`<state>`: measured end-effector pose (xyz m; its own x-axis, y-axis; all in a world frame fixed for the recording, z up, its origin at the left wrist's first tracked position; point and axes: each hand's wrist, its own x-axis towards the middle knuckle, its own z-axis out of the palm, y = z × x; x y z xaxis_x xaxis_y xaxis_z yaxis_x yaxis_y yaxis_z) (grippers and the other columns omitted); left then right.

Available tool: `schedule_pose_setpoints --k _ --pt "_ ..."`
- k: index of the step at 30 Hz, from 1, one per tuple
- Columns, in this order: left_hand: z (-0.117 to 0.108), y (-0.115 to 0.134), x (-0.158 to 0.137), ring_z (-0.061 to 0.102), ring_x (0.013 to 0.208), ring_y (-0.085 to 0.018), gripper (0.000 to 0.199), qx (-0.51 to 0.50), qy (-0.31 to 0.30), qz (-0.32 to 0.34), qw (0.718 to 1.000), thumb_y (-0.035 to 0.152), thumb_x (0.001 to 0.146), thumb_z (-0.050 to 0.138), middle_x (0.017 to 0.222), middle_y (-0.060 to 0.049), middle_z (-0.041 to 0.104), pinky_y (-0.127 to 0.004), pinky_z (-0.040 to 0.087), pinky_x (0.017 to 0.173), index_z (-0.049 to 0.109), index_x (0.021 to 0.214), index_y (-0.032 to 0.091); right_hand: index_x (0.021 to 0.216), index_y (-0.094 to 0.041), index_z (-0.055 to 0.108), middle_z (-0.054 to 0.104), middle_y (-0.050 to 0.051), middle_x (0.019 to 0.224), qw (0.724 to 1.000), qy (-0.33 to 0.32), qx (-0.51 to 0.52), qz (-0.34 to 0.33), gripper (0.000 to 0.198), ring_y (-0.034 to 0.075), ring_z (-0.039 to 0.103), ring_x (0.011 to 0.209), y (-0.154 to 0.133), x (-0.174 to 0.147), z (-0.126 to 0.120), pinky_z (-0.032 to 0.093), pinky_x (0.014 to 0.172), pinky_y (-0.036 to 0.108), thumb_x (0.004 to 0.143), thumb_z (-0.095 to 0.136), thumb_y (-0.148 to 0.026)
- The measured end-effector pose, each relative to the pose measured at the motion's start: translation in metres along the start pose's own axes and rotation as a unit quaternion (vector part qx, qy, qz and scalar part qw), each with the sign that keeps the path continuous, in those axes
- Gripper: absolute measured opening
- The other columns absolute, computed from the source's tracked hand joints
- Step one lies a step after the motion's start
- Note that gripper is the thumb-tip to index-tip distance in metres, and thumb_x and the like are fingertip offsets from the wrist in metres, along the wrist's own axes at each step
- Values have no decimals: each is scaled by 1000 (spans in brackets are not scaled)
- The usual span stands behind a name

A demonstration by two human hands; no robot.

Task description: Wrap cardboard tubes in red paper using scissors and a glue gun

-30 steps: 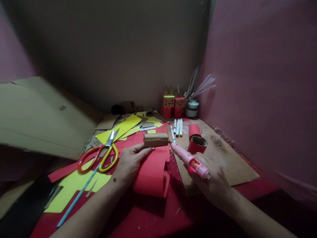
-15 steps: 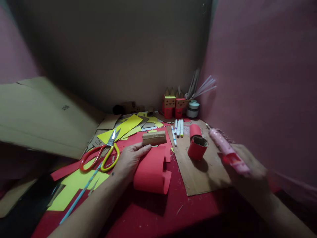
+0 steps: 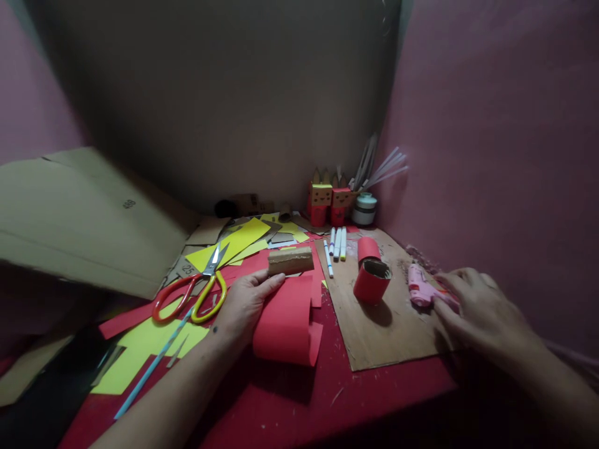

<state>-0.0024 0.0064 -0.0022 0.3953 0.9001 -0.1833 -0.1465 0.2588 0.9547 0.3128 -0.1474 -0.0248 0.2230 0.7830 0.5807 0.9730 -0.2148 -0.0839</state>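
My left hand (image 3: 243, 305) is closed on a strip of red paper (image 3: 285, 324), thumb on top, and the strip's near end curls under. Along the strip's far end lies a brown cardboard tube (image 3: 291, 260) with a shiny line on it. At the right, a pink glue gun (image 3: 420, 288) rests on the cardboard sheet (image 3: 374, 343). My right hand (image 3: 482, 312) has its fingers and thumb around the gun's handle, which is partly hidden. Between the hands, a red-covered cardboard tube (image 3: 373, 284) stands on the sheet, beside another red piece (image 3: 369, 247).
Large scissors (image 3: 209, 280) with red and yellow handles lie left on yellow paper (image 3: 140, 340), near a blue striped stick (image 3: 154, 366). Several markers (image 3: 337, 243) lie ahead. Two box-headed figures (image 3: 321, 198) and a jar (image 3: 364, 209) stand at the back. A big cardboard panel (image 3: 88, 218) leans left.
My right hand has lowered the glue gun onto the cardboard sheet, where it was raised and tilted before. My left hand and the red paper have stayed nearly still.
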Motion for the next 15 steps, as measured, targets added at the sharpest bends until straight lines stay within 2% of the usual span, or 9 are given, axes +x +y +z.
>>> schedule_pose_setpoints --k 1,2,4,5,7,9,10,12,15 --pt "1 0 -2 71 73 -23 44 14 4 10 1000 33 68 75 90 -8 76 -28 55 66 69 108 17 86 -21 62 60 13 85 997 33 63 20 14 30 56 78 -20 -2 -9 45 62 42 77 54 -27" --pt "2 0 -4 71 74 -22 44 30 9 20 999 34 68 74 91 -7 76 -28 54 67 69 109 18 89 -22 62 62 11 88 987 23 157 20 13 26 58 79 -42 -4 -17 47 65 40 80 54 -27" --pt "4 -1 -7 70 76 -22 44 56 14 40 998 37 71 72 93 -6 76 -29 54 71 68 111 19 87 -22 62 64 6 81 947 -76 311 -1 12 20 60 72 -88 -3 -27 48 62 34 84 53 -29" --pt "4 -2 -8 70 79 -23 45 60 12 47 997 38 72 71 94 -6 76 -29 54 73 67 112 19 84 -21 63 65 5 77 920 -130 369 10 14 19 60 69 -109 -1 -27 48 60 31 85 52 -30" --pt "4 -4 -9 69 86 -24 47 53 -1 55 997 38 72 71 96 -6 75 -32 53 76 65 115 19 83 -18 63 66 4 76 854 -196 479 52 17 17 61 67 -143 7 -20 48 60 29 84 54 -32" --pt "5 -6 -9 69 87 -25 49 42 -9 59 997 38 73 71 96 -7 75 -33 53 76 64 117 19 90 -16 63 67 4 81 771 -224 584 114 21 16 62 74 -163 16 -5 48 66 28 80 61 -35" --pt "5 -7 -9 69 85 -24 49 43 -5 62 997 38 72 71 95 -7 75 -32 53 75 64 117 19 84 -15 64 65 3 73 741 -238 613 133 22 14 59 67 -169 20 3 47 62 27 77 64 -37" --pt "5 -7 -10 70 80 -23 46 45 -3 64 997 37 72 71 93 -6 76 -30 53 72 66 114 19 69 -15 61 57 -1 60 709 -243 646 146 23 11 52 56 -174 26 16 42 54 24 79 63 -35" --pt "5 -5 -10 70 79 -21 44 21 -43 51 998 37 74 70 93 -6 76 -28 53 70 66 114 20 70 -15 61 59 -1 65 689 -231 675 129 18 10 52 58 -175 31 22 42 56 23 81 60 -30"
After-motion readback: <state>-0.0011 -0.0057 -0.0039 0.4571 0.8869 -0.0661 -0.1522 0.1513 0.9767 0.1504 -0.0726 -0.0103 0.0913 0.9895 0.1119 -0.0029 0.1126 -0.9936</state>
